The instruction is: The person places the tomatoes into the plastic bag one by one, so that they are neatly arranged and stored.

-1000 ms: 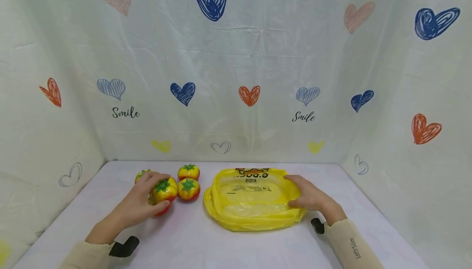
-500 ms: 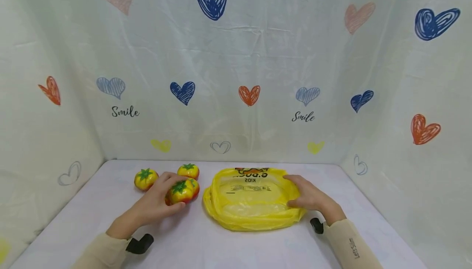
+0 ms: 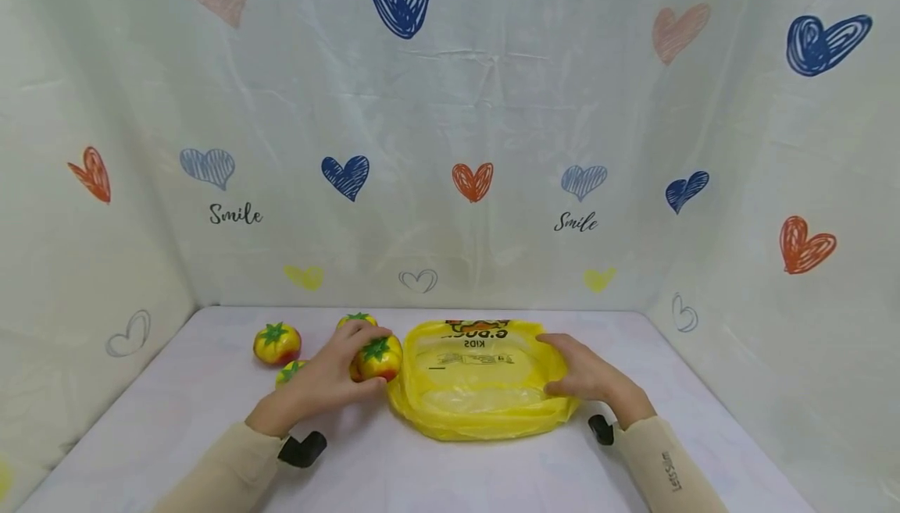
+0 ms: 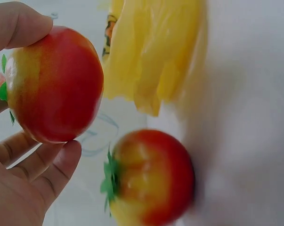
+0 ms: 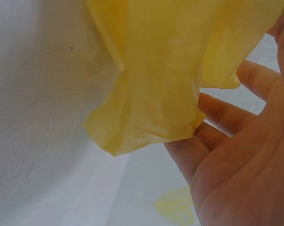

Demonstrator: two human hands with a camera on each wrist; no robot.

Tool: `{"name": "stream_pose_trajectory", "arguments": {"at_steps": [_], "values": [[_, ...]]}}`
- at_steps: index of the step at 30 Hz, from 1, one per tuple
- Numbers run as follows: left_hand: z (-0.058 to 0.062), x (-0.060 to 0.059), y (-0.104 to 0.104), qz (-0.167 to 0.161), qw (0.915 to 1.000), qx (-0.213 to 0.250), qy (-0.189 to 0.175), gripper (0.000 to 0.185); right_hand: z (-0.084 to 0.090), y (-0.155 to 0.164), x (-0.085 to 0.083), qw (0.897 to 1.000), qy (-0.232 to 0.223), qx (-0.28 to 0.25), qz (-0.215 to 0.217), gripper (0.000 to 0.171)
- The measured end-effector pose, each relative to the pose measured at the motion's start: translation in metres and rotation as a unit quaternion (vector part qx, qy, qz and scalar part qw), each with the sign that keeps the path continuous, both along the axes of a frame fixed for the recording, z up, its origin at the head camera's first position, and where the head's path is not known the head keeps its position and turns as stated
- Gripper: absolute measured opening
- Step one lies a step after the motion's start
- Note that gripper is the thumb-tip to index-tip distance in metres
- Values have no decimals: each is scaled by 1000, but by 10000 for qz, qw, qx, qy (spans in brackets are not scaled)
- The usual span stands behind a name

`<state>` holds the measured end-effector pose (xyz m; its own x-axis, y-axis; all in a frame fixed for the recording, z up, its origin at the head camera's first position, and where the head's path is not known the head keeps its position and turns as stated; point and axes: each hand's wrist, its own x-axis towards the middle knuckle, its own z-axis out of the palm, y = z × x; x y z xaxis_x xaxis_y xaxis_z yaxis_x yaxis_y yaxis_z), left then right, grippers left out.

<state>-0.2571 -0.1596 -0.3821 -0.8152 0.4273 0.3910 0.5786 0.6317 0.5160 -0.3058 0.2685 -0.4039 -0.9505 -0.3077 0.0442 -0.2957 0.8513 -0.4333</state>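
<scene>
Toy tomato carried beside open yellow bag

Left hand [image 3: 319, 384] grips one toy tomato [image 3: 377, 357], fingers curled round it, just left of the yellow plastic bag [image 3: 481, 380] on the tabletop [image 3: 436, 474]. Right hand [image 3: 587, 376] pinches the bag's right rim, seemingly to keep its mouth open. Three more tomatoes sit left: far-left [image 3: 277, 343], near [image 3: 288, 371], far [image 3: 355, 319].

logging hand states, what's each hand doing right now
Left hand: holds a tomato.
Right hand: holds the edge of the yellow bag.
</scene>
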Motion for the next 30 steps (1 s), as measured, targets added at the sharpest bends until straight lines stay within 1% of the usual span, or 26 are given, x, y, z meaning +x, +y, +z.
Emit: {"name": "stream_pose_trajectory", "arguments": {"at_steps": [4,9,13,17,20,25,30], "values": [[4,-3,12,-133,9999,-10,87,59,1,0,0,10000,46,31,31,79],[5,-9,24,-329,9994,-46,89,58,2,1,0,10000,48,64,51,79],[8,-14,32,-527,9983,-34,234,57,2,1,-1,9999,73,106,81,80],[13,-18,38,-579,9980,-69,261,57,1,1,-1,9999,66,117,56,80],[17,-21,44,-546,9981,-201,179,57,1,1,0,9999,41,111,18,80],[22,-26,53,-540,9982,-255,-63,58,1,0,0,9999,47,110,0,80],[26,-32,64,-678,9969,-309,-247,59,2,0,0,9999,25,130,14,81]]}}
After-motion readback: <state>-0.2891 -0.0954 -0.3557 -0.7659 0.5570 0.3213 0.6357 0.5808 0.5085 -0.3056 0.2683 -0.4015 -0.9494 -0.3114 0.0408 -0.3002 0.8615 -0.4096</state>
